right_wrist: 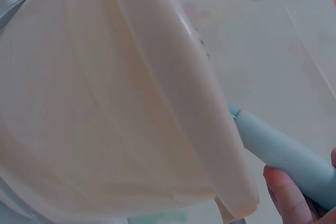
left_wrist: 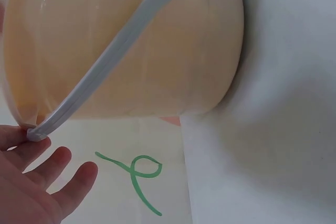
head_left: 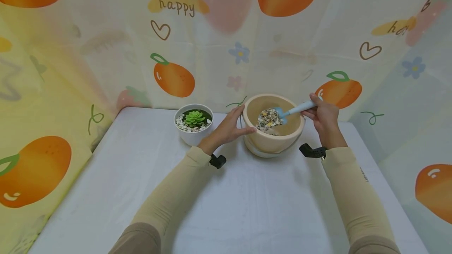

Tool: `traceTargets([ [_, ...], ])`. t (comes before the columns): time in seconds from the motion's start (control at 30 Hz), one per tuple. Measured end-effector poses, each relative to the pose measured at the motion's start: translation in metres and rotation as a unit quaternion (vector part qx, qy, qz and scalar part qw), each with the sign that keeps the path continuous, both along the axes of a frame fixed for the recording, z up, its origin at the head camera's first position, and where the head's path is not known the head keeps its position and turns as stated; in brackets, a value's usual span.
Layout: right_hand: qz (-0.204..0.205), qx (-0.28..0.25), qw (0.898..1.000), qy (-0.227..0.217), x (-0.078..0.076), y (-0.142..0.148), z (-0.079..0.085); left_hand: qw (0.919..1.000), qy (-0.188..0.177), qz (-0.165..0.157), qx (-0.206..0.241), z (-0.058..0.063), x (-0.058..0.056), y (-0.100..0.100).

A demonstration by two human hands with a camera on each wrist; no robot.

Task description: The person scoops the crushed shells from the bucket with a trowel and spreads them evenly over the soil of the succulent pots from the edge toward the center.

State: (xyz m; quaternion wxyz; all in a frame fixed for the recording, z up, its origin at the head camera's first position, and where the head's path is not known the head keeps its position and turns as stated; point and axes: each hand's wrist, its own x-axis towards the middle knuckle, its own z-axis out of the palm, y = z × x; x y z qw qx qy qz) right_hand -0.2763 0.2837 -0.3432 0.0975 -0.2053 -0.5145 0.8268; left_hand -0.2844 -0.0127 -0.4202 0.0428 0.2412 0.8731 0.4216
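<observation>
Left hand (head_left: 226, 128), fingers spread, touches left rim of bucket (head_left: 272, 143) | right hand (head_left: 325, 122), nearer, grips scoop (head_left: 301, 107) by handle, bucket's right | scoop's long axis slants leftward into bucket's mouth, bearing gravel (head_left: 270, 117)

Your left sleeve (head_left: 176, 185) and right sleeve (head_left: 356, 195) are pale beige, each meeting darker greyish-brown fabric (head_left: 139, 238) higher up. You wear a small black left wrist camera (head_left: 217, 161) and a black right wrist camera (head_left: 312, 151). A dark marking (head_left: 364, 174), too small to read, shows on your right sleeve's outer side.
</observation>
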Motion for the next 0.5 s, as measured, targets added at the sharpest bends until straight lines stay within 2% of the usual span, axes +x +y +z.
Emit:
traceTargets([
  [0.3,-0.005,-0.022,1.000,-0.003,0.002,-0.001,0.000,0.9994,0.026,0.021,-0.006,0.005,0.002,-0.004],
  [0.5,-0.014,-0.035,0.999,0.004,0.002,-0.001,0.002,0.9985,0.046,0.024,-0.019,0.012,0.005,-0.008],
])
